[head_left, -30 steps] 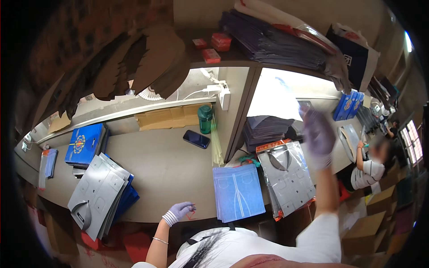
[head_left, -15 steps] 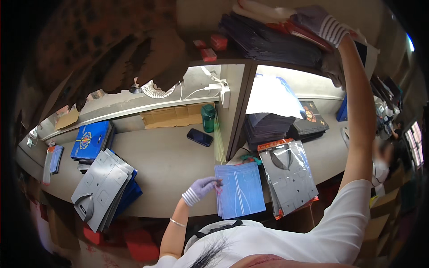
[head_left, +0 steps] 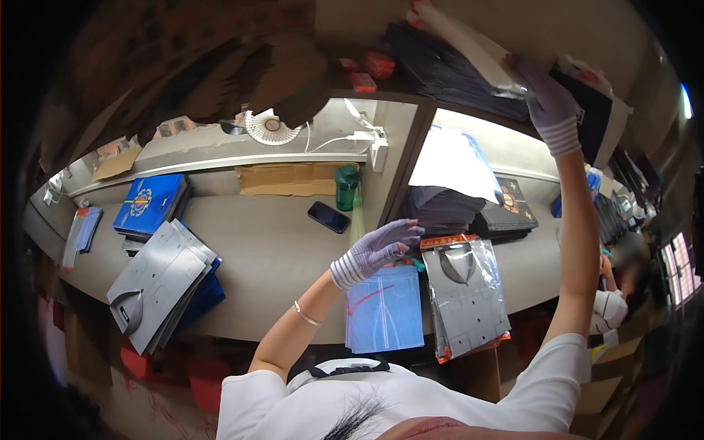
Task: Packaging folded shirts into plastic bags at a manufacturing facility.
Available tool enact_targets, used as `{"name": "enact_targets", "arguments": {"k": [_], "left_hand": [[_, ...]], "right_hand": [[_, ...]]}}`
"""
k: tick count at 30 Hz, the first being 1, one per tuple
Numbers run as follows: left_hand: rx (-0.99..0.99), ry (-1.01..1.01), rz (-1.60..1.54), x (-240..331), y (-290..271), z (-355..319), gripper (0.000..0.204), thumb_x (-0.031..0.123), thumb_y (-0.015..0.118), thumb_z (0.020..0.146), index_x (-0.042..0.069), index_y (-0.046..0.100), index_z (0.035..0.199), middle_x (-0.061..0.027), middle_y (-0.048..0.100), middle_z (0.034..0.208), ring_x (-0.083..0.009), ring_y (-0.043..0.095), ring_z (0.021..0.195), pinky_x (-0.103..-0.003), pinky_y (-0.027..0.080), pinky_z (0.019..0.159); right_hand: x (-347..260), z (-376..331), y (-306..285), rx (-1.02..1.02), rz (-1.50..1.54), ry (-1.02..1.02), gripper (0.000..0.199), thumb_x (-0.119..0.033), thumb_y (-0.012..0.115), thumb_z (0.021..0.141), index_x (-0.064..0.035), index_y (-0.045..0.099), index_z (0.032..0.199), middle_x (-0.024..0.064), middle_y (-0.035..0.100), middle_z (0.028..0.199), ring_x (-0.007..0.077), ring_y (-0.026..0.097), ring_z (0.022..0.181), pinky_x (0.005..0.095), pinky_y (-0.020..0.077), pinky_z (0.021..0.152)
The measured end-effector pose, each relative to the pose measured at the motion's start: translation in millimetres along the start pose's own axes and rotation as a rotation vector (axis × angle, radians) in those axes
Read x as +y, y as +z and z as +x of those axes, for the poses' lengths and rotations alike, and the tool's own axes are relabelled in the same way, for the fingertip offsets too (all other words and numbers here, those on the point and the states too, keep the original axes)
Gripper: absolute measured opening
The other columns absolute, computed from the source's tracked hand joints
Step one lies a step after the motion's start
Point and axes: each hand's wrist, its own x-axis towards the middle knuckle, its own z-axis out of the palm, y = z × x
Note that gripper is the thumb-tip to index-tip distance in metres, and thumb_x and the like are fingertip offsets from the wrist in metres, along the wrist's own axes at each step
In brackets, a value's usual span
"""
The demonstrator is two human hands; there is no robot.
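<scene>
My right hand (head_left: 546,99), in a pale glove, is raised to the upper shelf and grips a clear plastic sleeve (head_left: 469,48) lying on a stack of dark flat items (head_left: 440,70). My left hand (head_left: 378,249), gloved too, hovers with fingers spread over the table, just above a blue sheet stack (head_left: 385,312) in front of me. To its right lies a pile of clear-bagged grey folded pieces (head_left: 469,297) with a red edge.
A black phone (head_left: 328,217) and a green bottle (head_left: 346,187) stand mid-table. Grey flat-packed cards (head_left: 158,282) and blue boxes (head_left: 150,205) lie left. Dark stacks (head_left: 447,209) sit behind the bagged pile. Another person (head_left: 616,293) works at the far right.
My right arm rose from above the bagged pile to the top shelf and took hold of the plastic sleeve. My left hand lifted from the table's near edge toward the middle.
</scene>
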Motion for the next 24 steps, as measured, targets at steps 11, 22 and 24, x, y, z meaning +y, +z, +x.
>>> {"name": "enact_targets", "arguments": {"k": [11,22,24], "left_hand": [[0.078,0.213,-0.356,77,-15,-28,0.052,0.032,0.069,0.071,0.001,0.050,0.109,-0.0061,0.057,0.100,-0.0136,0.054,0.090,-0.028,0.045,0.079],[0.590,-0.241,-0.222,-13,-138,-256,0.023,0.008,0.060,0.071,0.002,0.057,0.093,-0.0056,0.060,0.085,-0.0134,0.055,0.080,-0.026,0.045,0.077],[0.585,-0.316,-0.295,-7,-154,-293,0.023,0.006,0.062,0.069,0.002,0.058,0.091,-0.0048,0.060,0.084,-0.0135,0.056,0.080,-0.026,0.045,0.075]], "right_hand": [[-274,-89,-72,-0.225,0.349,-0.107,0.022,-0.013,0.069,0.072,-0.0144,0.060,0.092,0.0127,0.059,0.102,0.0286,0.057,0.097,0.0382,0.0484,0.078],[-456,-79,9,-0.708,1.337,-0.053,0.053,-0.029,0.072,0.063,-0.0101,0.053,0.109,0.0113,0.048,0.123,0.0302,0.043,0.116,0.0416,0.0351,0.095],[-456,-76,39,-0.500,1.503,0.314,0.056,-0.032,0.070,0.066,-0.0067,0.051,0.112,0.0136,0.048,0.122,0.0321,0.042,0.117,0.0392,0.0325,0.098]]}}
